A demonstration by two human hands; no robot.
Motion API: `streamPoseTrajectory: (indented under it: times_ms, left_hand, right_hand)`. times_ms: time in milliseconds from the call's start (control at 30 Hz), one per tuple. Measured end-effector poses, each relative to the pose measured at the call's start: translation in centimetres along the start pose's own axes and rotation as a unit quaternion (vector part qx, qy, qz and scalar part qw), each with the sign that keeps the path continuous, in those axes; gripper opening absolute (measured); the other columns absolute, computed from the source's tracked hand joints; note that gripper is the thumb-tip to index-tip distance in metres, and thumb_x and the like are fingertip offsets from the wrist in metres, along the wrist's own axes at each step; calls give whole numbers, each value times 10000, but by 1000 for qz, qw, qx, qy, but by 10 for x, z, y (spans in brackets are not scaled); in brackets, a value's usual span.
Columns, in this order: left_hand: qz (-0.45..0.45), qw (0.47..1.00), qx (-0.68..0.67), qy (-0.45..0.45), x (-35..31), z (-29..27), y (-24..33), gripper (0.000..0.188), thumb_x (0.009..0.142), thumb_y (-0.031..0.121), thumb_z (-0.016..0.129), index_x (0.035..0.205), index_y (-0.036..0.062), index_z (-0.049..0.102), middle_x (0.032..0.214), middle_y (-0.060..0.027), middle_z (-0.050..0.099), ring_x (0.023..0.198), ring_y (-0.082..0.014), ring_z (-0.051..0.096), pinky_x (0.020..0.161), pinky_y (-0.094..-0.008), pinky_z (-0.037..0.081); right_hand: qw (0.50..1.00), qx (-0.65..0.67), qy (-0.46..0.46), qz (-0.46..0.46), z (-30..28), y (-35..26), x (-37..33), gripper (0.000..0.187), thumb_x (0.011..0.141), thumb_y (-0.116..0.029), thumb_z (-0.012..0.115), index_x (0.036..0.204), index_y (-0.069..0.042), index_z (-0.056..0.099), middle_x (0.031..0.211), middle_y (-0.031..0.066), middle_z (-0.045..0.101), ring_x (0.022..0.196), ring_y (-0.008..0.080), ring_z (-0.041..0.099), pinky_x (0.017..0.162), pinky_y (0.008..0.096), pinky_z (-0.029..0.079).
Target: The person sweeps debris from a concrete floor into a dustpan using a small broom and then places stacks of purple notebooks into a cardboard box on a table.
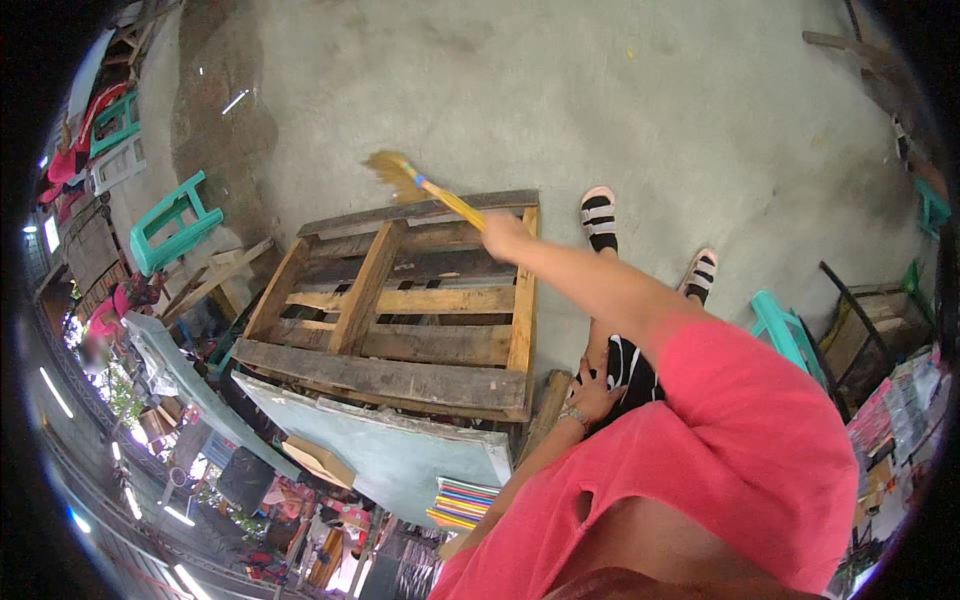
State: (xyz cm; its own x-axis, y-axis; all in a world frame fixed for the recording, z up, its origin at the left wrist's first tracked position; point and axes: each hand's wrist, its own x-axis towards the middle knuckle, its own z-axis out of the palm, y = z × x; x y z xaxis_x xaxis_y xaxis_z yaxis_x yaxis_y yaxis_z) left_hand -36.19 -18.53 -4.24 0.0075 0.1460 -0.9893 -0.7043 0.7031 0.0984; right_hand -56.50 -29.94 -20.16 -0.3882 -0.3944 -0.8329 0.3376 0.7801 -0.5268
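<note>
Grey concrete floor [400,60] beyond my right fingers [493,238], dark stain [208,125] well left of them. On it: strapped sandals [599,210] on my feet, right of those fingers; teal plastic stool [180,228] far left of them; another teal stool [775,318] right of my left fingers [591,384]. Slatted wooden pallet [356,290] just beside right fingers; can't tell if flat or propped. Grey-blue tabletop [400,452], left of left fingers: stack of thin multicoloured booklets [463,503] nearer them, tan cardboard piece [318,461] farther, at edge.
</note>
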Motion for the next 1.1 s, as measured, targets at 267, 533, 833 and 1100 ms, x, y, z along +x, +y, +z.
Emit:
streamPoseTrajectory:
  times_ms: [267, 533, 833, 1100]
  left_hand:
    - [5, 996, 70, -48, 14, 6, -11, 751, 826, 464, 500, 1410, 210, 102, 1438, -231, 13, 1229, -543, 180, 1013, -534, 226]
    - [60, 996, 56, 44, 25, 6, -23, 833, 782, 505, 523, 1415, 233, 55, 1415, -279, 73, 1194, -517, 298, 1000, -514, 250]
    - [63, 994, 73, 44, 26, -26, 2, 852, 766, 512, 555, 1412, 223, 80, 1411, -271, 106, 1252, -465, 254, 1024, -470, 239]
    - [37, 991, 118, 45, 28, -42, 45, 863, 746, 495, 593, 1406, 213, 113, 1401, -267, 160, 1267, -431, 252, 1032, -445, 260]
  right_hand:
    - [993, -34, -65, -97, 23, -12, -127, 523, 800, -64, 456, 1294, 9, 304, 1128, 309, 417, 908, 415, 549, 735, 457, 479]
    - [988, 12, 145, -53, -63, 98, -38, 219, 773, -138, 510, 963, -47, 569, 866, 212, 611, 807, 374, 590, 686, 469, 461]
    - [955, -119, 254, 92, -143, 163, -276, 437, 712, -81, 526, 1108, 94, 464, 803, 299, 562, 699, 397, 588, 605, 489, 462]
    - [982, 14, 175, -65, -143, 140, -144, 243, 749, -119, 513, 957, -1, 558, 791, 209, 615, 765, 342, 613, 663, 443, 489]
